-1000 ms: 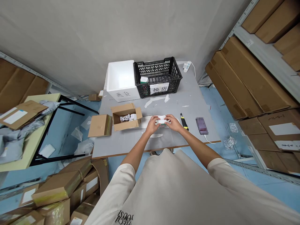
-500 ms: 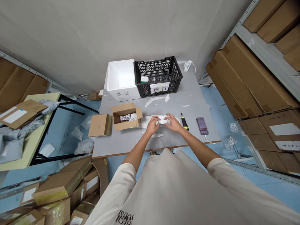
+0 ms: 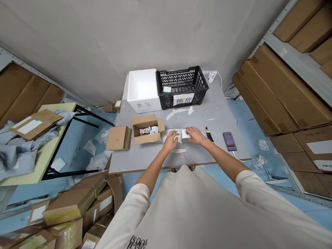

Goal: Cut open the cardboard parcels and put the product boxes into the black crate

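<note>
A small white and green box (image 3: 184, 136) is on the table close to its front edge, and my right hand (image 3: 195, 135) grips it from the right side. My left hand (image 3: 170, 141) is apart from the box, just to its left, with the fingers curved and spread and nothing in them. Under and around the hands lies a strip of white paper (image 3: 166, 132). Left of my hands stands an open cardboard box (image 3: 145, 139) with crumpled paper (image 3: 149, 130) inside. A black and yellow utility knife (image 3: 209, 134) lies right of my right hand.
At the back stand a white foam box (image 3: 145, 105) and a black plastic crate (image 3: 204, 90) holding a small white and green box (image 3: 167, 90). A closed carton (image 3: 116, 138) sits at the left, a phone (image 3: 229, 141) with a cable at the right. Cartons (image 3: 70, 204) are piled below left.
My left hand has let go of the small box and moved slightly away to the left. My right hand still has the box, now turned with a green side showing. The view has shifted slightly.
</note>
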Motion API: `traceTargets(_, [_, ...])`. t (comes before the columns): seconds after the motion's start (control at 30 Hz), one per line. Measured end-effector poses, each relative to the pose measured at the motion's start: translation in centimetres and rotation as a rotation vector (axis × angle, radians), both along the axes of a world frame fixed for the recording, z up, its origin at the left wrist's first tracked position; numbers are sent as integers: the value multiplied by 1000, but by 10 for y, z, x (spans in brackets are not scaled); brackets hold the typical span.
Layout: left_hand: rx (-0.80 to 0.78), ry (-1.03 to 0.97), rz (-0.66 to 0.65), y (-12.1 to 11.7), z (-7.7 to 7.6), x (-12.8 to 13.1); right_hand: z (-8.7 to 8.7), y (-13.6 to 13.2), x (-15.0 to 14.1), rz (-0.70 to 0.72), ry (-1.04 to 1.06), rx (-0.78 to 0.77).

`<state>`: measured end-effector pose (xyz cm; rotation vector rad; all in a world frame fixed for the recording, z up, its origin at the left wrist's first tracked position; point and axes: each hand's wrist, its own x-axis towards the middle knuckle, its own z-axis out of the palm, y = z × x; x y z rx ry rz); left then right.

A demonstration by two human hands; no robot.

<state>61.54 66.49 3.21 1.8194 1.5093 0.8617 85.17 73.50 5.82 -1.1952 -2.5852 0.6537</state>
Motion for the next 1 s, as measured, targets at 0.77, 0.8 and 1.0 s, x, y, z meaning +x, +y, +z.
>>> traceTargets(0.77, [41,-103,62,39,14,-27,192,216,-23,-190,266,440])
traceTargets(0.8, [40,-100,70,43,14,-27,187,229,-25,-192,270,446])
traceTargets(1.0, [22,-91,105,64,9,-21,149,293,-38,-172,284,405])
